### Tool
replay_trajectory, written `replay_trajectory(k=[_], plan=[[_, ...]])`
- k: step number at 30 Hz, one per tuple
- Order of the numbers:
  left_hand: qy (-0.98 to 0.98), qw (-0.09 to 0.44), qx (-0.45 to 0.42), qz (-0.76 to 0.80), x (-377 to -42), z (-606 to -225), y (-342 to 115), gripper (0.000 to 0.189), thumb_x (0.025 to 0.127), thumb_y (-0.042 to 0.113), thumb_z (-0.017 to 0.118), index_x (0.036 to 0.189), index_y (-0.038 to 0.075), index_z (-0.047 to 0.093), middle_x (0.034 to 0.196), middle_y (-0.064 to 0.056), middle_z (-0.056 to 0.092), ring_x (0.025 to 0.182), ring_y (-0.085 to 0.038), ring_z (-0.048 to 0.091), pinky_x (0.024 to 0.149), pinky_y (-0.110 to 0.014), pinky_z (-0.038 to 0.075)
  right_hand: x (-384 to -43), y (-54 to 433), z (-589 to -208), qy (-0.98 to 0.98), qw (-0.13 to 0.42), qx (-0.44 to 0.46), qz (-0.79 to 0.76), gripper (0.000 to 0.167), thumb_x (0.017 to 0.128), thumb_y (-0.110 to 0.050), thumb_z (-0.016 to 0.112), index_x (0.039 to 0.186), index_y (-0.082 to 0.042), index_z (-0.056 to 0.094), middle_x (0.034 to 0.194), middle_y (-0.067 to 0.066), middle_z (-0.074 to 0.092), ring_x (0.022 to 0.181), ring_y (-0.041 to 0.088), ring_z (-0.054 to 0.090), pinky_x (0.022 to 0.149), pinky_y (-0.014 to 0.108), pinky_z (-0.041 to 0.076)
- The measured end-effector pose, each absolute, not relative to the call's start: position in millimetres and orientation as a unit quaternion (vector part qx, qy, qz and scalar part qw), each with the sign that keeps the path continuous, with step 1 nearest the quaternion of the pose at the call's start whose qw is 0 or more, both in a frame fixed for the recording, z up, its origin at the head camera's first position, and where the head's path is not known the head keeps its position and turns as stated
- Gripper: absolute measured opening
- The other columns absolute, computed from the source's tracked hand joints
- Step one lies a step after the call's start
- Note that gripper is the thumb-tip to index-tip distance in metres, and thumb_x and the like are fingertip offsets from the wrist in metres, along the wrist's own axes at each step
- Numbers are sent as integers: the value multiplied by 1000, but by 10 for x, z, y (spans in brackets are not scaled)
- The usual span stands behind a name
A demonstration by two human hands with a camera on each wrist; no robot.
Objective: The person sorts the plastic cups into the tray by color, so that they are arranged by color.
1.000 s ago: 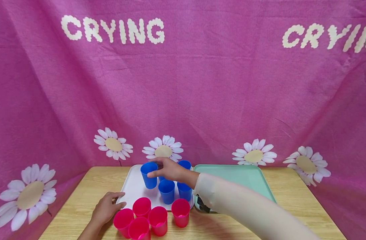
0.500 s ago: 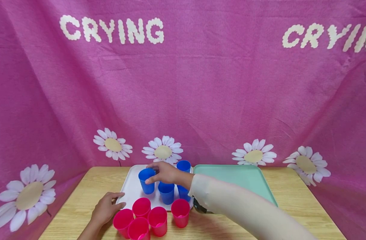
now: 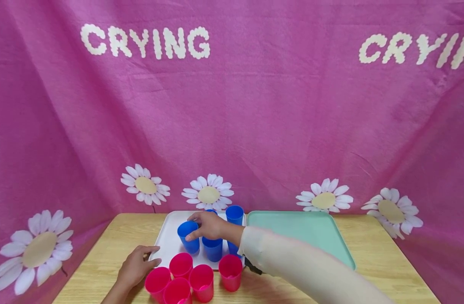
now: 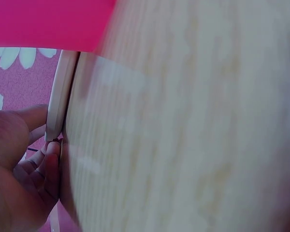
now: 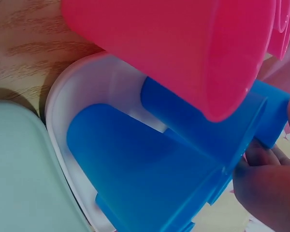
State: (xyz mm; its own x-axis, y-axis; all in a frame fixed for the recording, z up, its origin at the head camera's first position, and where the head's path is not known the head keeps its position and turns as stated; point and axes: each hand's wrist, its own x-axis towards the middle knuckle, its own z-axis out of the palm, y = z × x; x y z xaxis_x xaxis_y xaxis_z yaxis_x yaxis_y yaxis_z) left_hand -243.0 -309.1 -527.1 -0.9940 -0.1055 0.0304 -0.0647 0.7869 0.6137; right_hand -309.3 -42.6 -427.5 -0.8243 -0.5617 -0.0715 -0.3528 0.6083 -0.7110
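In the head view, my right hand (image 3: 209, 226) grips a blue cup (image 3: 188, 242) between thumb and fingers, over the left part of the white tray (image 3: 167, 240). I cannot tell whether the cup touches the tray. Another blue cup (image 3: 213, 251) stands just right of it. Several more are behind and beside, including a blue cup (image 3: 235, 215) at the back; my hand and wrist partly hide them. My left hand (image 3: 135, 266) holds the tray's front left corner, and the left wrist view shows the thumb against the tray rim (image 4: 60, 96) with the fingers curled near it.
Several pink cups, such as a pink cup (image 3: 201, 285), stand upright on the wooden table (image 3: 106, 249) in front of the white tray. A green tray (image 3: 293, 228) lies to the right, partly under my right sleeve (image 3: 293, 257). A purple flowered cloth (image 3: 255, 126) hangs behind.
My right hand has brought the blue cup down and nearer to the front of the white tray, uncovering a blue cup at the back. The left hand has stayed at the tray corner.
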Motion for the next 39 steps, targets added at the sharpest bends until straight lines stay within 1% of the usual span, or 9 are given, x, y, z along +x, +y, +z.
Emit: replay_trajectory(k=[8, 15, 22, 27, 33, 39], plan=[[-945, 24, 52, -321, -2437, -5264, -3080, 40, 89, 17, 79, 126, 4, 73, 122, -20, 64, 120, -45, 59, 99, -64, 46, -3024, -439, -4251, 904, 138, -259, -310, 62, 86, -38, 83, 139, -15, 62, 134, 9, 68, 124, 30, 64, 94, 48, 58], [-945, 25, 53, -322, -2441, -5249, -3087, 40, 89, 17, 79, 127, 5, 72, 125, -21, 63, 121, -46, 58, 99, -64, 46, -3005, -466, -4224, 910, 142, -256, -295, 63, 86, -39, 82, 139, -15, 60, 135, 8, 67, 125, 29, 63, 94, 48, 58], [-945, 22, 50, -322, -2423, -5233, -3069, 40, 89, 17, 80, 126, 4, 73, 123, -21, 64, 119, -46, 60, 98, -64, 47, -3011, -495, -4252, 916, 142, -252, -279, 62, 85, -40, 83, 137, -16, 62, 132, 6, 68, 123, 28, 64, 92, 48, 59], [-946, 25, 49, -319, -2424, -5242, -3073, 40, 89, 16, 80, 126, 4, 73, 121, -20, 64, 118, -45, 60, 98, -63, 47, -3001, -502, -4246, 918, 144, -253, -269, 63, 84, -41, 84, 136, -15, 61, 131, 6, 68, 123, 28, 63, 93, 48, 58], [-946, 28, 41, -319, -2412, -5228, -3071, 40, 88, 16, 79, 125, 4, 73, 121, -20, 65, 119, -45, 60, 98, -63, 47, -2983, -512, -4244, 918, 144, -257, -264, 66, 85, -41, 84, 140, -15, 60, 133, 6, 68, 126, 28, 63, 95, 47, 58], [-948, 30, 37, -315, -2406, -5230, -3074, 39, 88, 16, 79, 125, 4, 74, 121, -20, 65, 118, -45, 60, 98, -63, 48, -2984, -505, -4252, 914, 145, -259, -278, 69, 85, -39, 83, 143, -12, 59, 136, 8, 67, 128, 28, 62, 97, 44, 57]])
